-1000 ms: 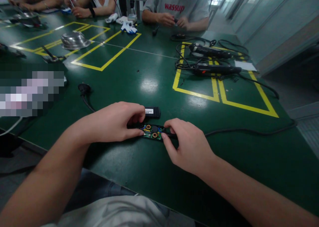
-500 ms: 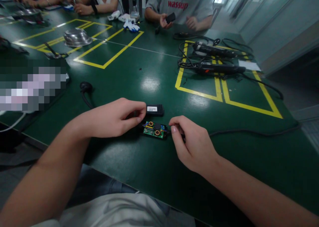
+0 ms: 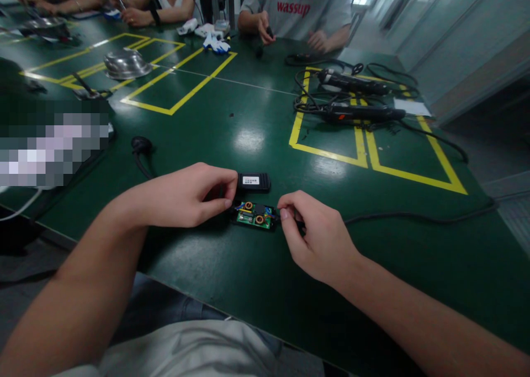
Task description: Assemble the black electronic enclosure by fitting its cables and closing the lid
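Observation:
A small green circuit board point(image 3: 255, 216) with copper coils and coloured wires lies in a black case half on the green table point(image 3: 199, 266). My left hand point(image 3: 194, 195) pinches at the board's left end, where a dark cable enters; its fingertips hide the exact grip. At the right end, my right hand point(image 3: 312, 228) has thumb and fingers closed on the black cable point(image 3: 414, 218). Just behind the board lies a black cover point(image 3: 254, 182) with a white label, close to my left fingers.
Two black corded tools point(image 3: 364, 113) lie in yellow-taped boxes at the right back. A black plug point(image 3: 141, 144) is left of centre. Farther off are a metal bowl point(image 3: 126, 64) and gloves point(image 3: 216, 43). Across the table sits a person in a grey shirt point(image 3: 293, 10).
My right fingertips have come slightly closer to the board's right end. Across the table, the black block in the other person's hand has turned or dropped from view.

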Tool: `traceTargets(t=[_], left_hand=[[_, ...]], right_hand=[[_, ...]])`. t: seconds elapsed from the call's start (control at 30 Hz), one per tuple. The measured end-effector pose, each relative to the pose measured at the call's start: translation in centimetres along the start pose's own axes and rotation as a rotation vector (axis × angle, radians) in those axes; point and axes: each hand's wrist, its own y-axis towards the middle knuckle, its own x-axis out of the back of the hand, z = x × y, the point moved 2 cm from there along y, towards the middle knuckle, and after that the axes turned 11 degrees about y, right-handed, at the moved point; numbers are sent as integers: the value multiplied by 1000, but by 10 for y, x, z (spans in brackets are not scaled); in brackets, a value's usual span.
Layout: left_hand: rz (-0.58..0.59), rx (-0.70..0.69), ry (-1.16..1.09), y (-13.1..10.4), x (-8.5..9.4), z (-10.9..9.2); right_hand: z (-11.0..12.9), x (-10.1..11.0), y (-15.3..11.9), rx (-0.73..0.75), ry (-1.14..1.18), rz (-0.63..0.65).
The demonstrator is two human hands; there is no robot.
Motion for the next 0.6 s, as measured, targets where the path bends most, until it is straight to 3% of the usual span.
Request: traceTargets(t=[0.6], left_hand=[[27,4,67,3,-3,5]], right_hand=[[-4,-4,-1,0,-16,31]])
